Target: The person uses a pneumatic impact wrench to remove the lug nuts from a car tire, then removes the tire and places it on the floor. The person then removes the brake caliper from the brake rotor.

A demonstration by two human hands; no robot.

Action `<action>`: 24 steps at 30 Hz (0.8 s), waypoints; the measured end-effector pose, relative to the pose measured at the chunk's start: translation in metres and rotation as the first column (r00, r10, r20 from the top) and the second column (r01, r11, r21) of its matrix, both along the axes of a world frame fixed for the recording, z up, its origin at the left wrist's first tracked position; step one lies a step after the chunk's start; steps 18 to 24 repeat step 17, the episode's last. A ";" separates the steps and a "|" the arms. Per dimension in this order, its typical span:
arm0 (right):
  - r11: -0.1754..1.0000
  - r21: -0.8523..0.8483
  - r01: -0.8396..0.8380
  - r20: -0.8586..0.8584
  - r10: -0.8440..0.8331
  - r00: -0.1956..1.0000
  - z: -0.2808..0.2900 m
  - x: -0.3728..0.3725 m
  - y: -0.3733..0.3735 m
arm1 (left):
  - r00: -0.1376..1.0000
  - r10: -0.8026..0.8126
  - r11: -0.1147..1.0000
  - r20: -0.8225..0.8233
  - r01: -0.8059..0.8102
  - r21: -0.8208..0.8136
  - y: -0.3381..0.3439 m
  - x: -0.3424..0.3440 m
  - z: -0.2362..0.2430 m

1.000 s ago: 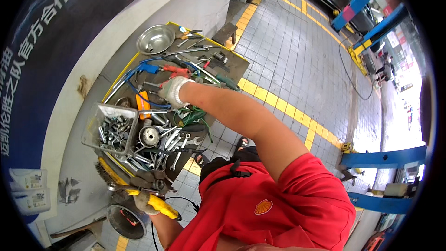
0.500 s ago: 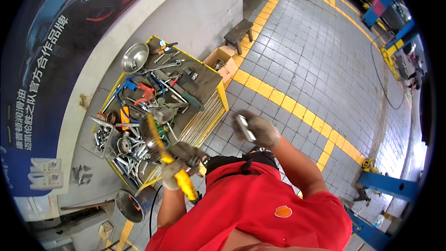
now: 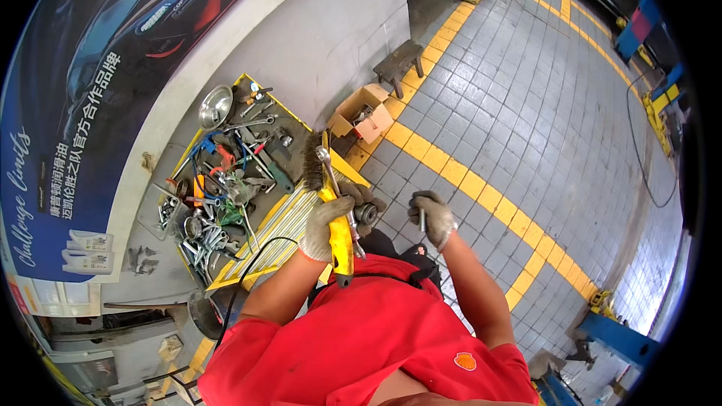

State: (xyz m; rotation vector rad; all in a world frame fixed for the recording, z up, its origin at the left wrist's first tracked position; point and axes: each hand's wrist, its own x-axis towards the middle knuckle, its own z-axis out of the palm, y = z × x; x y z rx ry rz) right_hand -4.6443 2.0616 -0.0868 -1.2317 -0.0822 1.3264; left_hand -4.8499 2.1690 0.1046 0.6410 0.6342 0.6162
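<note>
My left hand, in a grey-white work glove, is closed around a yellow-handled brush with dark bristles at its far end. Alongside the brush, a long chrome tool, perhaps a ratchet, is held in the same hand. A round dark metal part shows at that glove's fingers. To its right, my gloved right hand is closed on a short silver metal piece, mostly covered by the fingers. Both hands are above the floor in front of my red shirt.
A yellow-edged tool cabinet stands at left, heaped with wrenches, pliers and sockets. On it rests a steel bowl. Beyond are a cardboard box and a wooden stool. A black cable hangs near my left arm. Blue lift arms lie right.
My left hand has carried the brush from over the cabinet to the right, beside my right hand. The chrome tool now shows clearly along it. My right hand has shifted slightly right and turned.
</note>
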 end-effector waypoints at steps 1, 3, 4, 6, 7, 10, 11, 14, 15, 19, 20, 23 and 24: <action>0.999 0.025 -0.042 -0.064 0.043 0.997 0.003 -0.005 0.009 | 1.000 0.003 1.000 0.001 -0.003 0.015 0.004 -0.003 -0.001; 0.974 0.032 -0.222 -0.027 0.223 0.974 0.012 -0.015 0.040 | 1.000 0.018 0.999 0.004 -0.018 0.045 0.017 -0.017 -0.004; 0.948 0.025 -0.317 0.056 0.316 0.947 0.025 -0.022 0.059 | 0.999 0.040 0.998 0.018 -0.040 0.039 0.022 -0.027 -0.002; 0.849 -0.088 -0.521 0.289 0.523 0.802 0.099 -0.045 0.109 | 0.987 0.160 0.986 0.022 -0.161 0.048 0.032 -0.053 -0.002; 0.796 -0.071 -0.602 0.434 0.568 0.700 0.101 -0.054 0.135 | 0.979 0.201 0.977 0.010 -0.202 0.064 0.040 -0.067 -0.004; 0.604 -0.271 -0.749 0.881 0.469 0.059 0.137 -0.092 0.228 | 0.940 0.341 0.933 0.022 -0.341 0.113 0.065 -0.119 -0.017; 0.608 -0.334 -0.720 0.918 0.383 -0.102 0.145 -0.111 0.255 | 0.915 0.403 0.908 -0.008 -0.399 0.126 0.071 -0.135 -0.016; 0.523 -0.544 -0.657 0.839 0.339 -0.425 0.148 -0.141 0.341 | 0.829 0.551 0.827 -0.100 -0.526 0.199 0.085 -0.200 -0.077; 0.550 -0.571 -0.610 0.817 0.301 -0.493 0.131 -0.143 0.359 | 0.772 0.613 0.681 -0.166 -0.410 0.607 0.088 -0.217 -0.102; 0.286 -0.828 -0.481 0.560 0.385 -0.734 0.121 -0.151 0.394 | 0.682 0.709 0.439 -0.179 -0.228 0.869 0.110 -0.218 -0.135; 0.286 -0.828 -0.481 0.560 0.385 -0.734 0.121 -0.151 0.394 | 0.682 0.709 0.439 -0.179 -0.228 0.869 0.110 -0.218 -0.135; 0.286 -0.828 -0.481 0.560 0.385 -0.734 0.121 -0.151 0.394 | 0.682 0.709 0.439 -0.179 -0.228 0.869 0.110 -0.218 -0.135; 0.286 -0.828 -0.481 0.560 0.385 -0.734 0.121 -0.151 0.394 | 0.682 0.709 0.439 -0.179 -0.228 0.869 0.110 -0.218 -0.135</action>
